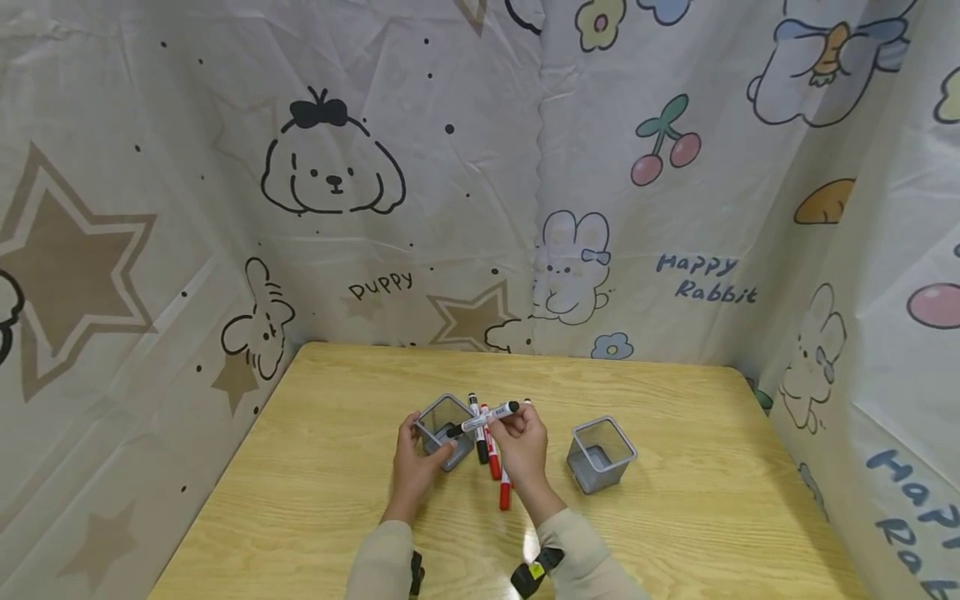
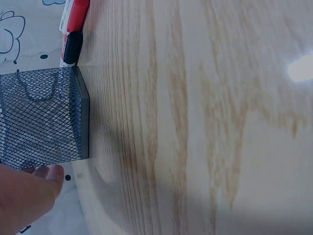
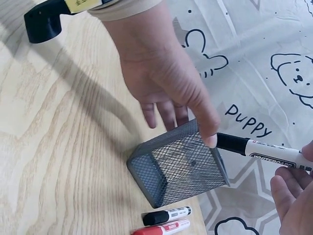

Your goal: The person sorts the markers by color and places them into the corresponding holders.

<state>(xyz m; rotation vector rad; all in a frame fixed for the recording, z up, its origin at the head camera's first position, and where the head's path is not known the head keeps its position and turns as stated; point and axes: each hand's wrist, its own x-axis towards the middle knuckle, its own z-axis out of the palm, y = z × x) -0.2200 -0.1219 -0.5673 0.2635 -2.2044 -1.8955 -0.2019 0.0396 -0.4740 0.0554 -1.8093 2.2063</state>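
Observation:
My left hand grips a grey wire-mesh pen holder by its near left side, thumb over the rim. Pinched between the thumb and fingers of my right hand is a black-capped whiteboard marker. This marker lies nearly level in the air, its left end over the mouth of the mesh holder. In the right wrist view, the left thumb is right at the marker's black end. Beside the holder, a black marker and a red marker lie on the table, with another red marker partly hidden by my right hand.
A second mesh pen holder stands upright to the right of my right hand. The wooden table meets printed cloth hangings at the back and sides. A marker tip shows behind my right fingers.

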